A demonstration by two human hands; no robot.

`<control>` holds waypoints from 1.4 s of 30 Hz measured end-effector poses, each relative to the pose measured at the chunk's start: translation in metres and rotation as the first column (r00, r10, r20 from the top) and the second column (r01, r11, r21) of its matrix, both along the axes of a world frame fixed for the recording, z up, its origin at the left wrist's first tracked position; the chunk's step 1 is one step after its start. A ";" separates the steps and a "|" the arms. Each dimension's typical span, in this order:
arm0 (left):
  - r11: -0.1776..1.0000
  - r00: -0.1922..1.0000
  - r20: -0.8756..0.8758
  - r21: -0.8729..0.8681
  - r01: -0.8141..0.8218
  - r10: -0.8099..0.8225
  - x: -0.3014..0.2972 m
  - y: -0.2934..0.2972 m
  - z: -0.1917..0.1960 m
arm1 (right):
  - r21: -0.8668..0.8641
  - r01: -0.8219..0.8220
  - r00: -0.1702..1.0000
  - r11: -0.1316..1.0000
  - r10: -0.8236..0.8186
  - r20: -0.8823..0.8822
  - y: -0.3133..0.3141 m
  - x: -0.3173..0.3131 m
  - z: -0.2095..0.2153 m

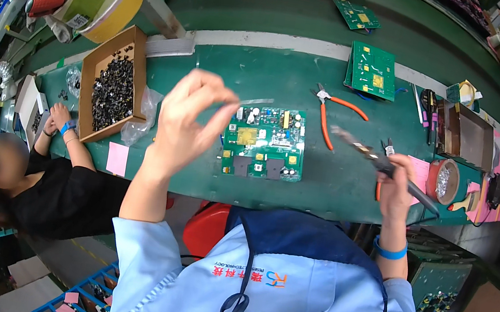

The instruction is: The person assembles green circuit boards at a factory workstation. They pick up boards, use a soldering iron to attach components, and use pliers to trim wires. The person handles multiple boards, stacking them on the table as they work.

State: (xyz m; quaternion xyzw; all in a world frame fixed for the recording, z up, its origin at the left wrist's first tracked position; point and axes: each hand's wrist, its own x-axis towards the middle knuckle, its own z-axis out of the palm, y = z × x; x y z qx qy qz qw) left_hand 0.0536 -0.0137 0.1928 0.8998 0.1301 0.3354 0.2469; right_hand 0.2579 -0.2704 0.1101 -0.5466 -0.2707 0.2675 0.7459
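Observation:
My left hand [188, 120] is raised over the left edge of a green circuit board [272, 143]. Its thumb and forefinger are pinched on a thin, pale strip [257, 101] that points right across the board's far edge. The board lies flat on the green bench, with capacitors, a yellow part and dark blocks on it. To its right, my right hand [397, 185] is closed round the dark handle of a soldering iron [368, 151]. The iron's metal tip points left toward the board, apart from it.
Orange-handled pliers [330, 113] lie behind the iron, near stacked boards [372, 70]. A cardboard box of small black parts [114, 89] stands left, beside a co-worker in black [65, 197]. At right are a round container [445, 180] and an open box [467, 137].

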 end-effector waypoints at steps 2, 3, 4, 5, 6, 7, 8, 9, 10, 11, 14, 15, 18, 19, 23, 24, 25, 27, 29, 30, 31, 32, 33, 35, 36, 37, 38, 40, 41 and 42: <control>0.998 0.999 -0.023 0.044 0.034 -0.033 0.029 0.016 -0.001 | 0.029 0.231 0.971 0.972 -0.233 0.048 -0.034 0.017 -0.002; 0.997 0.997 -0.044 0.036 0.068 -0.067 0.040 0.027 -0.009 | 0.037 0.395 0.915 0.918 -0.397 0.074 -0.049 0.024 -0.011; 1.000 0.986 -0.164 -0.016 0.023 -0.026 0.050 0.036 -0.015 | -0.082 0.533 0.829 0.842 -0.501 0.249 -0.063 0.029 -0.015; 0.998 0.962 -0.274 -0.066 -0.001 -0.017 0.062 0.051 -0.029 | -0.171 0.687 0.696 0.706 -0.572 0.435 -0.082 0.036 -0.014; 0.997 0.933 -0.357 -0.075 0.008 -0.034 0.073 0.072 -0.050 | -0.144 0.769 0.591 0.623 -0.607 0.531 -0.094 0.040 -0.013; 0.997 0.892 -0.453 -0.075 -0.029 -0.008 0.079 0.099 -0.080 | -0.133 0.802 0.529 0.582 -0.588 0.612 -0.111 0.048 -0.016; 0.983 0.854 -0.516 -0.183 -0.033 -0.068 0.085 0.117 -0.107 | -0.094 0.843 0.465 0.529 -0.630 0.622 -0.127 0.054 -0.023; 0.963 0.806 -0.578 -0.266 -0.041 -0.125 0.087 0.137 -0.141 | -0.060 0.872 0.412 0.486 -0.662 0.626 -0.138 0.060 -0.029; 0.961 0.684 -0.692 -0.270 0.053 -0.232 0.091 0.142 -0.151 | -0.057 0.906 0.350 0.420 -0.664 0.661 -0.150 0.062 -0.036; 0.952 0.538 -0.787 -0.279 0.127 -0.303 0.097 0.145 -0.155 | -0.052 0.928 0.299 0.369 -0.655 0.694 -0.157 0.065 -0.041; 0.940 0.502 -0.804 -0.203 0.273 -0.319 0.121 0.150 -0.158 | -0.076 0.950 0.217 0.303 -0.464 0.859 -0.168 0.074 -0.073; 0.956 0.517 -0.814 -0.149 0.253 -0.264 0.141 0.151 -0.154 | -0.167 0.942 0.273 0.292 -0.374 0.886 -0.175 0.074 -0.084; 0.965 0.670 -0.703 -0.093 0.244 -0.237 0.212 0.148 -0.142 | -0.190 0.945 0.278 0.267 -0.342 0.898 -0.181 0.071 -0.094; 0.961 0.653 -0.708 -0.147 0.235 -0.269 0.233 0.145 -0.138 | -0.173 0.941 0.282 0.289 -0.392 0.876 -0.184 0.073 -0.095; 0.933 0.736 -0.650 -0.354 -0.070 -0.191 0.303 0.133 -0.152 | -0.103 0.940 0.320 0.326 -0.731 0.603 -0.178 0.088 -0.080; 0.881 0.752 -0.628 -0.452 -0.140 -0.203 0.318 0.129 -0.154 | -0.071 0.953 0.281 0.295 -0.771 0.572 -0.177 0.099 -0.075; 0.816 0.766 -0.604 -0.544 -0.196 -0.219 0.336 0.120 -0.156 | -0.040 0.967 0.234 0.253 -0.810 0.538 -0.175 0.111 -0.065; 0.668 0.777 -0.576 -0.686 -0.289 -0.255 0.369 0.112 -0.168 | -0.029 0.971 0.229 0.235 -0.898 0.377 -0.173 0.137 -0.051; 0.554 0.796 -0.577 -0.730 -0.400 -0.184 0.399 0.092 -0.176 | 0.072 0.919 0.394 0.387 -0.908 -0.142 -0.183 0.165 -0.053; 0.494 0.801 -0.583 -0.741 -0.456 -0.137 0.412 0.087 -0.182 | 0.084 0.884 0.458 0.459 -0.819 -0.346 -0.186 0.176 -0.052; 0.433 0.796 -0.598 -0.744 -0.509 -0.094 0.420 0.082 -0.186 | 0.156 0.836 0.530 0.527 -0.699 -0.480 -0.184 0.181 -0.050; 0.385 0.801 -0.591 -0.764 -0.518 -0.095 0.427 0.081 -0.188 | 0.192 0.801 0.573 0.566 -0.634 -0.519 -0.179 0.189 -0.052; 0.336 0.806 -0.584 -0.781 -0.526 -0.094 0.433 0.082 -0.189 | 0.231 0.765 0.611 0.601 -0.565 -0.554 -0.174 0.197 -0.055; 0.228 0.837 -0.535 -0.834 -0.502 -0.114 0.440 0.086 -0.200 | 0.191 0.772 0.594 0.607 -0.579 -0.559 -0.172 0.208 -0.070; 0.175 0.861 -0.491 -0.867 -0.467 -0.133 0.447 0.091 -0.210 | 0.170 0.774 0.585 0.610 -0.585 -0.562 -0.173 0.213 -0.078; 0.112 0.883 -0.448 -0.894 -0.435 -0.143 0.450 0.096 -0.220 | 0.172 0.770 0.582 0.615 -0.565 -0.585 -0.174 0.218 -0.085; 0.051 0.888 -0.443 -0.896 -0.440 -0.121 0.457 0.093 -0.220 | 0.181 0.767 0.582 0.616 -0.548 -0.601 -0.178 0.223 -0.088; -0.067 0.909 -0.407 -0.908 -0.414 -0.092 0.465 0.093 -0.225 | 0.181 0.766 0.573 0.617 -0.526 -0.629 -0.176 0.229 -0.087; -0.124 0.918 -0.389 -0.910 -0.396 -0.077 0.466 0.092 -0.227 | 0.161 0.762 0.568 0.627 -0.529 -0.630 -0.175 0.234 -0.087; -0.140 0.928 -0.368 -0.917 -0.374 -0.067 0.464 0.092 -0.228 | 0.142 0.758 0.565 0.637 -0.532 -0.631 -0.174 0.238 -0.088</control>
